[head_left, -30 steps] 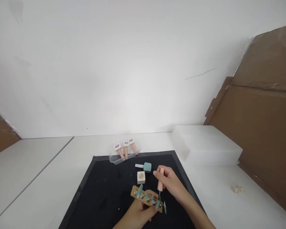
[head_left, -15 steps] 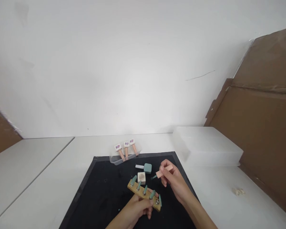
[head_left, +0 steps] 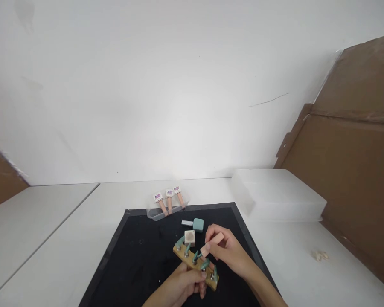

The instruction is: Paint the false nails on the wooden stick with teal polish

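Note:
My left hand [head_left: 187,281] is closed around the lower end of a wooden nail display stand [head_left: 189,258], which slants down to the right. Several green false nails [head_left: 180,242] stand on metal studs along it. Between thumb and fingers of my right hand [head_left: 228,249] is a nail polish brush [head_left: 215,244] with a pink cap handle. Its dark tip is at the middle nail and seems to touch it. Just behind the stand sits a small whitish square bottle [head_left: 190,237]. Beyond that lies a green bottle with a silvery-white cap [head_left: 197,225].
Three pink-capped polish bottles [head_left: 169,200] lie in a clear tray [head_left: 156,215] at the back edge of the black mat [head_left: 141,251]. A translucent white box [head_left: 278,194] stands at right, with small pale bits [head_left: 320,256] in front. Cardboard [head_left: 348,170] walls the right side.
My right hand has moved left and down, bringing the brush from beside the stand onto the middle nail. The stand has shifted slightly to the right in my left hand.

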Available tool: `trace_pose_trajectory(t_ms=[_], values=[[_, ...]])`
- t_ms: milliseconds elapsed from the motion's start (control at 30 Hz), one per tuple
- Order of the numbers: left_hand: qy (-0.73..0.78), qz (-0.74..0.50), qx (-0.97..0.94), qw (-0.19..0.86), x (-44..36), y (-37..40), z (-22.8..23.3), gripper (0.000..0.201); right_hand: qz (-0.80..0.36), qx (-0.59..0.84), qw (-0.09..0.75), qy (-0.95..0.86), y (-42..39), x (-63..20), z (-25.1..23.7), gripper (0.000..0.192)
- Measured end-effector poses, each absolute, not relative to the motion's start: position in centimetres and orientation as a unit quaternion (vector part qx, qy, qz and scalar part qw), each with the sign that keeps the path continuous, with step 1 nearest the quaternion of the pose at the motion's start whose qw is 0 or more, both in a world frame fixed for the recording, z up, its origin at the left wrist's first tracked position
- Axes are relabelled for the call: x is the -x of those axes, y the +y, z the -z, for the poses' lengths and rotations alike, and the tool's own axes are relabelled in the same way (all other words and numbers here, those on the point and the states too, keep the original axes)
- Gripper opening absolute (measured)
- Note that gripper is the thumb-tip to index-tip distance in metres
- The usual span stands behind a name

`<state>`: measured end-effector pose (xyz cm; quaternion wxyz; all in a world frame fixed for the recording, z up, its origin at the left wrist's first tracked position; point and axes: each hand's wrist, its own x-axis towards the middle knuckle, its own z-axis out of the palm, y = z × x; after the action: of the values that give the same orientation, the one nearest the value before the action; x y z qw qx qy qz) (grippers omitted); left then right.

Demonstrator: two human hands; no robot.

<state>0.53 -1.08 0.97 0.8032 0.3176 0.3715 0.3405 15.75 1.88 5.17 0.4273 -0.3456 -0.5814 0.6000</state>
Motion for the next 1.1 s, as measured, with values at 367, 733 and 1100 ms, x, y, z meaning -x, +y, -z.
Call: trace_pose_trajectory(t_ms=[367,733,1100], values=[[0.357,-0.336,-0.328,0.807,-0.1,-1.1,-0.8,0.028,-0.594,0.376,0.43,-0.567,2.1,-15.7,-5.0,0.02],[0.373,-0.266,-0.45,0.766,-0.5,-1.4,-1.5,0.028,-0.565,0.409,0.489,-0.524,2.7,-16.0,-4.1,0.031],[0.399,-0.233,-0.482,0.745,-1.0,-1.7,-1.2,0.024,-0.607,0.385,0.393,-0.573,2.0,-15.6,-4.2,0.031]])
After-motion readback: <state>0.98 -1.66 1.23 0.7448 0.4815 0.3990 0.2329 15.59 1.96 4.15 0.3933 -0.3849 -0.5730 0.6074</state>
